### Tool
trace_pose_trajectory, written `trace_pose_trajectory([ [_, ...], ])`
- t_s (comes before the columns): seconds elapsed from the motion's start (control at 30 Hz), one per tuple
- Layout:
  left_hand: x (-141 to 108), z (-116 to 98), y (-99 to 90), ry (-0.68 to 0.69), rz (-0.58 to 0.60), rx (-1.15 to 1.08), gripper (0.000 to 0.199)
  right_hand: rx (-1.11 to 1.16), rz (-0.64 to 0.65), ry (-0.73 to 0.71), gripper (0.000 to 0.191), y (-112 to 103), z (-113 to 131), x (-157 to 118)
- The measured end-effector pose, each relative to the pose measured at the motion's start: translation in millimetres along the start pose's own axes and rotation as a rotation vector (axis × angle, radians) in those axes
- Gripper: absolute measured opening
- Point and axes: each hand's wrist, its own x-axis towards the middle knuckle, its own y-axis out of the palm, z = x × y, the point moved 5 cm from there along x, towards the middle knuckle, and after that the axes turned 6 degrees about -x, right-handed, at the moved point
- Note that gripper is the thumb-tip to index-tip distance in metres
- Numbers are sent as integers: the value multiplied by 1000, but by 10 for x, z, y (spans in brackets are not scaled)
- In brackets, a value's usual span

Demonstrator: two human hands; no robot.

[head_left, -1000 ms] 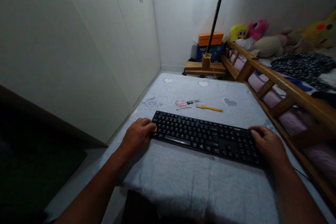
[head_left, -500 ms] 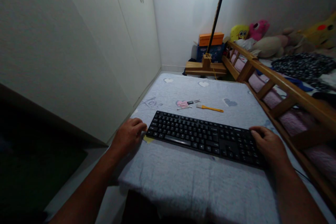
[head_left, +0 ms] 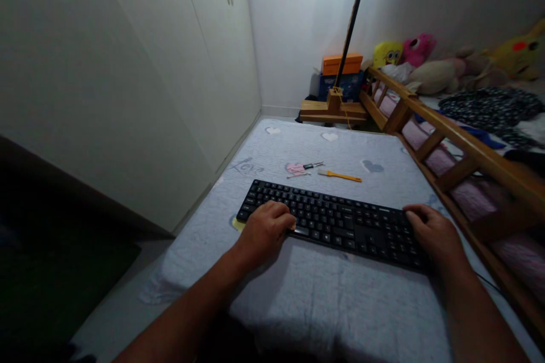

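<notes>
A black keyboard lies at a slant across the cloth-covered table. Over its lower left keys, by the space bar, is my left hand, fingers curled and pressed together. Something pale shows at its fingertips, too small to make out. My right hand grips the keyboard's right end, thumb along the upper edge and the other fingers partly hidden. Beyond the keyboard lie a small brush with a yellow handle, a thin tool with a black grip and metal tip, and a slim white stick resembling a cotton swab.
The tablecloth is pale with heart prints. A white wardrobe stands along the left. On the right runs a wooden bed rail, with plush toys behind it. A wooden stand and an orange box are at the back.
My left hand has moved right, from the keyboard's left edge onto its lower left keys. The right hand and the keyboard have stayed put.
</notes>
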Motion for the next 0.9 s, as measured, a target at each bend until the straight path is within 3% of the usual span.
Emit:
trace_pose_trajectory([
  [0.2,90,-143,156,9,120,9,20,0,-20,-7,34,-16,15,-9],
  [0.4,54,-121,142,19,114,2,18,8,-30,-35,32,-20,24,-10],
  [0.9,-160,213,-155,-59,5,22,20,5,-20,-15,32,-20,32,-17],
])
